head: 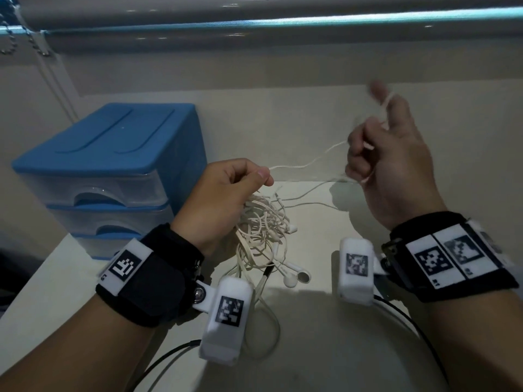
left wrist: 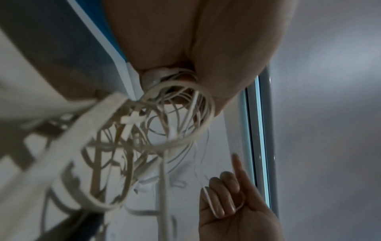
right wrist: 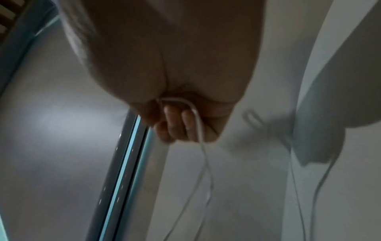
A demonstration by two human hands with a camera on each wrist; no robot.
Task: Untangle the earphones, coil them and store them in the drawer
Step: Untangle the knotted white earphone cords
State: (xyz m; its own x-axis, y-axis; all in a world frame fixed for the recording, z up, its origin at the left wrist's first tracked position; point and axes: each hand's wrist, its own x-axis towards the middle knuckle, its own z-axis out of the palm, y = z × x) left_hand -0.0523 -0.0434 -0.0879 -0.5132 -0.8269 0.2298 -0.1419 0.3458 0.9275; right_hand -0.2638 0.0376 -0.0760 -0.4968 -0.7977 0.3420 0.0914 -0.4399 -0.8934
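A tangle of white earphone cables (head: 263, 230) hangs from my left hand (head: 226, 190), whose curled fingers grip the bunch above the white table (head: 325, 321). Several earbuds (head: 294, 274) rest on the table below. In the left wrist view the loops (left wrist: 164, 117) dangle close to the lens. One thin strand (head: 305, 164) runs from the left hand to my right hand (head: 379, 154), raised to the right. Its curled fingers hold that cable (right wrist: 198, 124), with index finger and thumb sticking up. The blue drawer unit (head: 113, 165) stands at the left, with all drawers closed.
A wall and a window sill with a grey-blue rail (head: 254, 24) run along the back. A bead chain (head: 11, 38) hangs at the far left. Black cables (head: 410, 321) from the wrist cameras trail over the table's front.
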